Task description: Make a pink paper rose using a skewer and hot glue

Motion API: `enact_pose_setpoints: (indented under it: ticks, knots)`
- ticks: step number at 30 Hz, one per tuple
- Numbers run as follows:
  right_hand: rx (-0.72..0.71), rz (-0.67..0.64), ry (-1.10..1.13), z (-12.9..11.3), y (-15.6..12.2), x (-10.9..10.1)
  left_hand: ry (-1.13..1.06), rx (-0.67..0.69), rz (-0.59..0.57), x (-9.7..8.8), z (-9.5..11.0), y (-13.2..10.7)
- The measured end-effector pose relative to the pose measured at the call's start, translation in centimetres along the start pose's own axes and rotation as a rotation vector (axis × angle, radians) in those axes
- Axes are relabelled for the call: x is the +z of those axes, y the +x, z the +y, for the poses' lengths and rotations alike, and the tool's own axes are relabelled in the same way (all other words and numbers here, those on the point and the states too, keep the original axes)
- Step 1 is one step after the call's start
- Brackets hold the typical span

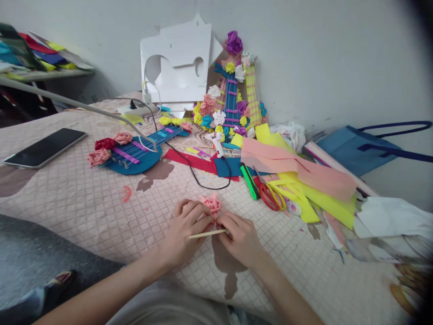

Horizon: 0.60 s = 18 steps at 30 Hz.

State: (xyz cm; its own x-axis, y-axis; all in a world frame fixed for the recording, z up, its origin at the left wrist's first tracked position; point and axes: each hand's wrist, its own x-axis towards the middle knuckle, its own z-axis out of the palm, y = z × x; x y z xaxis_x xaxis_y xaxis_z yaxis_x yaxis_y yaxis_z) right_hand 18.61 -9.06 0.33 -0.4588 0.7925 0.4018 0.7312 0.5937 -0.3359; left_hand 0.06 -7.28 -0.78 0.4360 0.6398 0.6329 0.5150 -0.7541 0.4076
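Both hands meet over the table near its front edge, around a pink crepe-paper flower [212,205]. My left hand [190,225] is closed on the lower left side of the flower, fingers curled. My right hand [239,235] has its thumb and fingers pinched together at the flower's base. A thin wooden stick [207,234] lies across between the hands, its right end tucked into my right hand's grip. The fingertips partly hide the flower's underside.
A blue paper guitar [135,153] with paper roses lies left, a phone [45,148] beyond it. A glue gun [216,142], its black cable, a green cutter [249,181], scissors [269,194] and crepe-paper sheets [297,167] lie ahead and right. Decorated guitars [232,99] lean on the wall.
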Motion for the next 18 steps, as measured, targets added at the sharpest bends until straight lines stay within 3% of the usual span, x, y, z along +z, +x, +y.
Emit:
enact_pose_setpoints:
  ticks: [18]
  knots:
    - [0.174, 0.013, 0.109, 0.6, -2.3, -1.1, -0.019, -0.049, -0.012, 0.3, 0.0, -0.9]
